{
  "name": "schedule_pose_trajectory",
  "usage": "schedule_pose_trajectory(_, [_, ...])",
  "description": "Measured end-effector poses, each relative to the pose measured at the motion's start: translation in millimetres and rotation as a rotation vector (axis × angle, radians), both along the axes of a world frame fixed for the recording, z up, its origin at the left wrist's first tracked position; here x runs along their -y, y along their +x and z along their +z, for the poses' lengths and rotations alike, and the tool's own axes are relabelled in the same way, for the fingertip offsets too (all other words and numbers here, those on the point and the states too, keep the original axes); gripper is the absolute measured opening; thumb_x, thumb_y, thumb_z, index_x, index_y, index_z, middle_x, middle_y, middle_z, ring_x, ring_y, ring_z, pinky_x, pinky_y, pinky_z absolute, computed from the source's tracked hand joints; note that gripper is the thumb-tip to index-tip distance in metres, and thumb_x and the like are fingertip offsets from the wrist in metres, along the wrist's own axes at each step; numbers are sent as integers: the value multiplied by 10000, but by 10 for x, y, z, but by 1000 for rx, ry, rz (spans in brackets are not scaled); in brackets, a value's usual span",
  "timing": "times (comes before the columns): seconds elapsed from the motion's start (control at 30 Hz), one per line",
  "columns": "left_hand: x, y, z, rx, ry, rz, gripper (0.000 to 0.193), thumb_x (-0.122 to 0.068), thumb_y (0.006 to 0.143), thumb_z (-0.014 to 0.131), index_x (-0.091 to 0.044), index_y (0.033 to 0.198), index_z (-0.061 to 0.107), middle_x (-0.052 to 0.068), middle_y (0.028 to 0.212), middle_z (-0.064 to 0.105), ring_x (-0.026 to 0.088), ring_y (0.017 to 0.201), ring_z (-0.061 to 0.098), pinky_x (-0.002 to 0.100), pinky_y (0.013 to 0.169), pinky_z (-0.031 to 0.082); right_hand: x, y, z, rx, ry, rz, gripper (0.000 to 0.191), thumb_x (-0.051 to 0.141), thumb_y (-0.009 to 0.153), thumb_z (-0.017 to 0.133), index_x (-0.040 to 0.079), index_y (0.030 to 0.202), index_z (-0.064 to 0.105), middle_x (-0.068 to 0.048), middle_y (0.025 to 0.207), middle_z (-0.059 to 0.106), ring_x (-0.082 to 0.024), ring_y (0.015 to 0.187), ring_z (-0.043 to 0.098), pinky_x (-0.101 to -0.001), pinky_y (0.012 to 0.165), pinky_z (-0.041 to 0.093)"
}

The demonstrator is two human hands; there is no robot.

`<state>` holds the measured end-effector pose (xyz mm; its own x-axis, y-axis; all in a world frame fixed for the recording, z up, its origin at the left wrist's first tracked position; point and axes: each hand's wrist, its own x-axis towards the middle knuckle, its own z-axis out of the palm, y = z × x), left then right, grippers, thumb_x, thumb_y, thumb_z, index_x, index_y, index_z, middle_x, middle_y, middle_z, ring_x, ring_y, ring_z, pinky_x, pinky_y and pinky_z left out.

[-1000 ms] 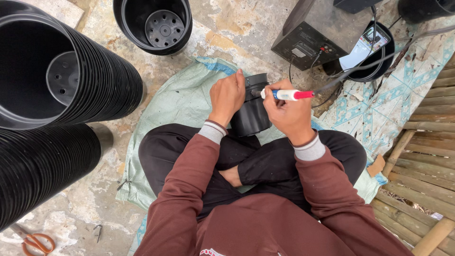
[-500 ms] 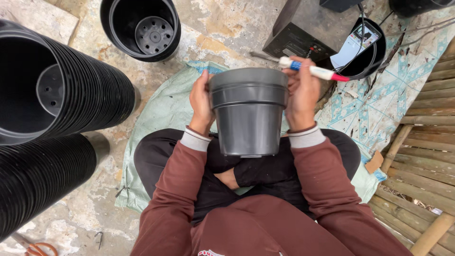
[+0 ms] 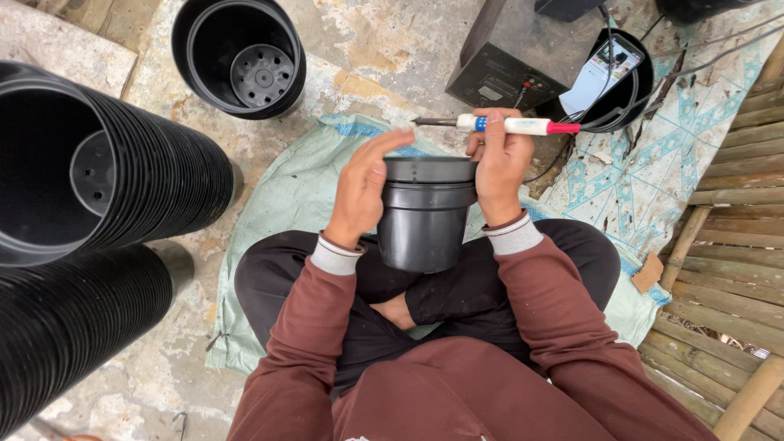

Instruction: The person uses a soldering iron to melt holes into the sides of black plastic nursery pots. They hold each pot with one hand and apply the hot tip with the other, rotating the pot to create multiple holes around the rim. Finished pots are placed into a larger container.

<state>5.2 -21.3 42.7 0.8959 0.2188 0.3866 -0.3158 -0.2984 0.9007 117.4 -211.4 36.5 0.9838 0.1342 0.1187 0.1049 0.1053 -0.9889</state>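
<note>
A black plastic flower pot [image 3: 425, 216] is held between both hands above my crossed legs, its rim pointing away from me. My left hand [image 3: 362, 186] presses against the pot's left side with the fingers spread over the rim. My right hand [image 3: 496, 163] steadies the right side and also grips a white pen-shaped tool [image 3: 506, 125] with a blue band, a red end and a metal tip, lying level above the pot.
Two long stacks of nested black pots [image 3: 98, 171] lie at the left. A single black pot [image 3: 241, 55] stands on the concrete at the top. A dark box [image 3: 510, 61], cables and a phone in a black pot [image 3: 608, 69] are at the upper right. Bamboo slats [image 3: 727, 245] at right.
The pot has come down from in front of the camera toward my lap and tilted away. The left hand has shifted up over the rim; the tool stays in the right hand.
</note>
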Motion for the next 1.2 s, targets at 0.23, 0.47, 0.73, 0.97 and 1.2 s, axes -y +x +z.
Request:
schedule_pose_trajectory(0.23, [233, 22, -267, -158, 38, 147, 405, -231, 1080, 530, 23, 770, 476, 157, 685, 441, 294, 628, 437, 415, 608, 368, 3, 92, 30, -54, -118, 17, 268, 238, 1117, 532, -5, 1080, 640, -49, 777, 647, -65, 602, 541, -219, 523, 395])
schedule_pose_trajectory(0.47, [301, 48, -361, -98, 64, 220, 422, -208, 1082, 540, 20, 729, 499, 152, 633, 462, 314, 573, 439, 409, 569, 364, -26, 89, 63, -9, -120, -14, 212, 179, 1091, 543, -13, 1106, 631, -47, 758, 674, -89, 581, 630, -235, 530, 523])
schedule_pose_trajectory(0.73, [248, 234, -678, -404, 226, 480, 524, -334, 1064, 501, -24, 652, 590, 201, 608, 564, 419, 556, 535, 508, 542, 361, 206, -8, 179, 117, -143, -37, 67, 41, 1055, 635, -23, 1076, 631, -59, 777, 664, -69, 600, 585, -227, 526, 458])
schedule_pose_trajectory(0.97, [201, 340, -818, -503, 274, 549, 548, -408, 1040, 486, -62, 652, 659, 203, 643, 631, 452, 629, 603, 543, 583, 412, 318, -235, 224, 226, -270, 62, 43, 1, 1059, 639, -10, 1019, 627, -27, 822, 653, -54, 652, 582, -216, 593, 444])
schedule_pose_trajectory(1.2, [209, 351, -761, -571, 290, 520, 543, -405, 1037, 481, -76, 641, 655, 185, 602, 626, 429, 582, 600, 528, 558, 409, 242, -378, 237, 326, -383, 109, 43, 11, 1042, 677, -12, 1017, 651, -40, 865, 682, -48, 715, 553, -221, 634, 434])
